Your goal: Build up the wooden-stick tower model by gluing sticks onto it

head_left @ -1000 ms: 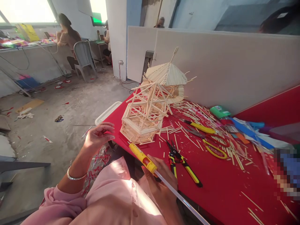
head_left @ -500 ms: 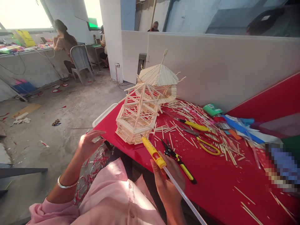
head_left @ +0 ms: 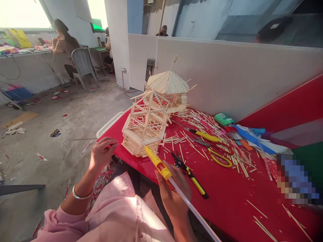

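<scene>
A yellow hot glue gun [head_left: 157, 163], with a long clear glue stick [head_left: 194, 210] out of its back end, is gripped in my right hand [head_left: 174, 188]. Its nozzle points at the lower wall of an open-framed tower of thin wooden sticks [head_left: 145, 134]; whether it touches cannot be told. My left hand [head_left: 103, 153] is off the table's left edge, just left of the tower, with its fingers curled together; what they hold, if anything, is hidden. Behind the tower stands another stick model with a closed sloping roof [head_left: 169, 82].
On the red table [head_left: 227, 205] lie black-and-yellow cutters [head_left: 193, 178], scissors [head_left: 217, 153], pliers with yellow handles [head_left: 205, 135], loose sticks [head_left: 200, 121] and a green roll [head_left: 223, 118]. A pale partition [head_left: 227, 74] borders the back. Another person [head_left: 65, 43] sits far left.
My left hand has moved slightly right and its fingers have curled in. The glue gun stays in my right hand near the tower's lower wall. The view has shifted slightly.
</scene>
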Demonstrator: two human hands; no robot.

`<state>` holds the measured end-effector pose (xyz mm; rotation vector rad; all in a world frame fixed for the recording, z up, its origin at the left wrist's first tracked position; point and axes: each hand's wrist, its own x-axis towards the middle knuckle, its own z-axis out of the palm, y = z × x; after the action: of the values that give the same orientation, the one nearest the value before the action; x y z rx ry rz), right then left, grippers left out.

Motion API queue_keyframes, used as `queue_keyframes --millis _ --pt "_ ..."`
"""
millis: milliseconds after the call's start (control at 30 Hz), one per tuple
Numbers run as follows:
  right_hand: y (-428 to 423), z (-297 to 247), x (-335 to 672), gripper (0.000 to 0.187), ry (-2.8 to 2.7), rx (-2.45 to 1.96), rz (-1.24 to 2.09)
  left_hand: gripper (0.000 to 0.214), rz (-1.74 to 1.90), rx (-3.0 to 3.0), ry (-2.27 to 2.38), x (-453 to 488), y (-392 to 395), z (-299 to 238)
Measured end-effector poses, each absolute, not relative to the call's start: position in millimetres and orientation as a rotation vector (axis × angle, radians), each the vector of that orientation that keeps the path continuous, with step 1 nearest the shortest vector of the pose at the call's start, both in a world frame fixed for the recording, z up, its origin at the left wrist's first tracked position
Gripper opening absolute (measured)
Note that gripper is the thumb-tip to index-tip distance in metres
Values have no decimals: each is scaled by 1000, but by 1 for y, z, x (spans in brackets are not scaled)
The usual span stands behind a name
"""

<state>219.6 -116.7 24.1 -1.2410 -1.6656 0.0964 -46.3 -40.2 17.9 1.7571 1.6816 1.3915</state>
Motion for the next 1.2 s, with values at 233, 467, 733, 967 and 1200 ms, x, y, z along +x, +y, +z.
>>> queue_keyframes --millis 233,467,733,967,1200 --pt "-106 34 220 27 -1576 -1331 12 53 1432 2093 1509 -48 -1 18" --pt "-103 41 218 21 -1494 -1271 18 69 1364 2212 1195 -44 28 7" --pt "-74 77 217 13 -1496 -1265 159 56 1446 2303 956 -50 48 0" --pt "-77 77 220 11 -1441 -1233 180 54 1311 2342 942 -51 58 6" --pt "-80 68 224 14 -1512 -1192 265 53 1244 2407 919 -48 62 9"
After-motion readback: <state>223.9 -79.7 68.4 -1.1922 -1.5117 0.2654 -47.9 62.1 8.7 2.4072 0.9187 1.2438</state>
